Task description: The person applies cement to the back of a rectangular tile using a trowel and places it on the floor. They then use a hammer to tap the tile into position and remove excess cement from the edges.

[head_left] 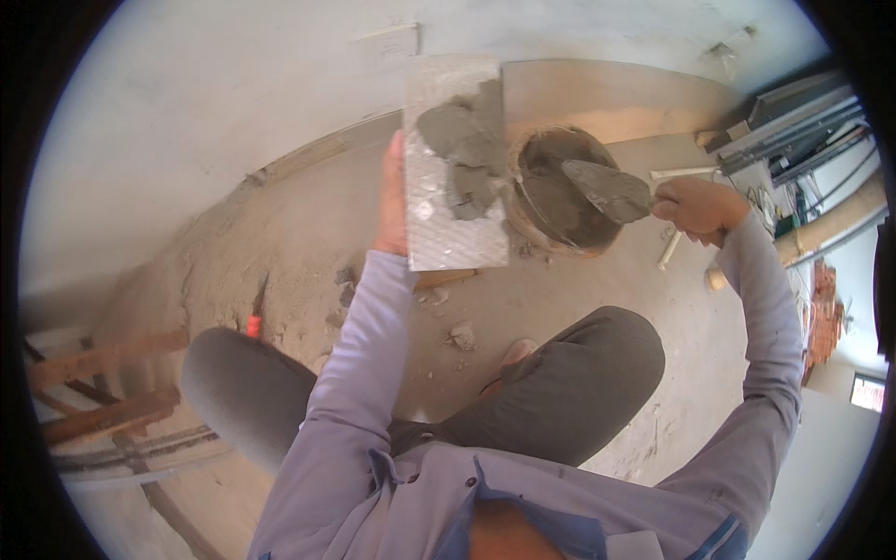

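Observation:
My left hand is closed on the left edge of a pale rectangular tile; its fingers behind the tile are hidden. Lumps of wet grey mortar lie on the ribbed face turned toward me, mostly over its upper and middle part. Just right of the tile stands a round bucket with more mortar inside. My right hand grips a pointed trowel by its handle, which the fingers cover. The mortar-smeared blade is over the bucket's right side.
A tan board stands along the wall behind the bucket. Rubble and an orange-handled tool lie on the floor near my knees. Wooden bars are at the left. Metal lengths, a long tube and bricks sit at the right.

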### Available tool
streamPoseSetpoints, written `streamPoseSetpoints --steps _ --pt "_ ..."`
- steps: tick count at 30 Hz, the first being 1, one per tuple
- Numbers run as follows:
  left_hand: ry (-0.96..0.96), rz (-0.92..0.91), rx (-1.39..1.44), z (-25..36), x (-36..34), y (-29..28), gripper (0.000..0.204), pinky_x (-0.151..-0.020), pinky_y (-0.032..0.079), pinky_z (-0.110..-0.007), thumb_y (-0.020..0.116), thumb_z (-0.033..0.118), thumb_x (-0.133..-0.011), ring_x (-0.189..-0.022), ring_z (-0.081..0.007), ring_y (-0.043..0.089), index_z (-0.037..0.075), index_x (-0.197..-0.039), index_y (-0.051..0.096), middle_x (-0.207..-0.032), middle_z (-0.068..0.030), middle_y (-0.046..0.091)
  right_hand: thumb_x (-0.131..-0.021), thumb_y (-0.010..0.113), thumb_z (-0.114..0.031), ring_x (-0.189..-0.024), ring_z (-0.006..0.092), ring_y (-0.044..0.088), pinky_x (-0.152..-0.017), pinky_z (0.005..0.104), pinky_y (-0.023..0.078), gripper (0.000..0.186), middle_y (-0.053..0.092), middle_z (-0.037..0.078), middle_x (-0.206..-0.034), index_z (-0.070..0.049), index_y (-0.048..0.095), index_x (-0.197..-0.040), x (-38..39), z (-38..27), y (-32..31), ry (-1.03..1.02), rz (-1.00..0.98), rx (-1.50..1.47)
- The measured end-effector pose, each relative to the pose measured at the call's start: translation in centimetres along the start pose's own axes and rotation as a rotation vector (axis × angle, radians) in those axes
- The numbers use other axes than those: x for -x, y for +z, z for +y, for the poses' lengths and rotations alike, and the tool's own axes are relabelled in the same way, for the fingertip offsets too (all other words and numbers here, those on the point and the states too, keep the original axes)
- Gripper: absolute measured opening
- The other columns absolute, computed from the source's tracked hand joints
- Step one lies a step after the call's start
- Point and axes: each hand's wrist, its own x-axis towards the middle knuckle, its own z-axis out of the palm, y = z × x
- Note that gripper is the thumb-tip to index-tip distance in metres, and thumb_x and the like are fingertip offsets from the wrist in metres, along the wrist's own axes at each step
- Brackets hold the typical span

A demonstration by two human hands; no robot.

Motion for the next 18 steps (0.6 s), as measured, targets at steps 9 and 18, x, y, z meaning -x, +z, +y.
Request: streamPoseSetpoints --steps 9,18 --pt "-0.062 0.080 0.115 1.1 -0.2 -6.2 0.056 -0.099 0.054 -0.047 0.039 0.044 -0.104 -0.115 -0.0293 0.063 0.003 -0.141 0.048 -0.132 -0.0153 0.060 -0.089 0.053 -0.028 -0.049 0.0211 0.059 -0.044 0.0367 0.047 0.031 0.058 0.009 -0.060 0.001 0.061 -0.080 -3.2 -1.2 -1.5 0.106 -0.144 0.016" --pt "-0.048 0.084 0.069 0.4 1.0 -5.9 0.050 -0.095 0.056 -0.045 0.037 0.038 -0.106 -0.114 -0.0275 0.063 0.002 -0.139 0.049 -0.129 -0.0142 0.061 -0.090 0.053 -0.028 -0.045 0.0230 0.056 -0.045 0.0385 0.046 0.037 0.056 0.009 -0.056 0.000 0.059 -0.066 -8.6 0.4 0.2 0.049 -0.216 -0.026"
